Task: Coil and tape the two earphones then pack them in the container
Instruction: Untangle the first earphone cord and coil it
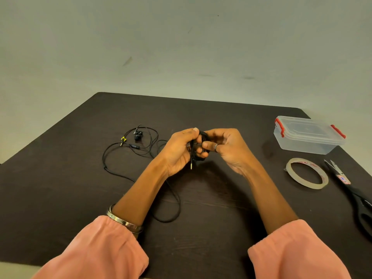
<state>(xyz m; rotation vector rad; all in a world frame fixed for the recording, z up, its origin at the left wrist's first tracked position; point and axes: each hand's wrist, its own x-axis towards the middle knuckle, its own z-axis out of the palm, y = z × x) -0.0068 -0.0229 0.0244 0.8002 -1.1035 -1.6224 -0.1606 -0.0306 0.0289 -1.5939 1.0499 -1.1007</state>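
Head view, single frame. Left hand (182,151) and right hand (226,147) are raised together above the middle of the dark table (211,228), fingers of both curled round a black coiled earphone (198,147) held between them. Coil is bunched in the gap between the two palms; left thumb lies over its top, right fingers pinch its right side. Gold jack plug (191,165) of that earphone hangs down below the left palm, clear of the table. Ring visible on a right finger, metal bangle (124,221) on the left wrist, pink sleeves (298,252) on both arms at the bottom edge.

Second earphone (138,141) lies uncoiled on the table to the left of the hands, cable in loose loops, earbuds bunched near the far side, a small yellow tag by its plug; one long loop trails toward the near side under the left forearm.

Clear plastic container (308,135) with red clips sits at the far right of the table, lid on. Tape roll (307,173) lies flat just nearer than the container. Black scissors (354,194) lie right of the tape, running to the frame's right edge.
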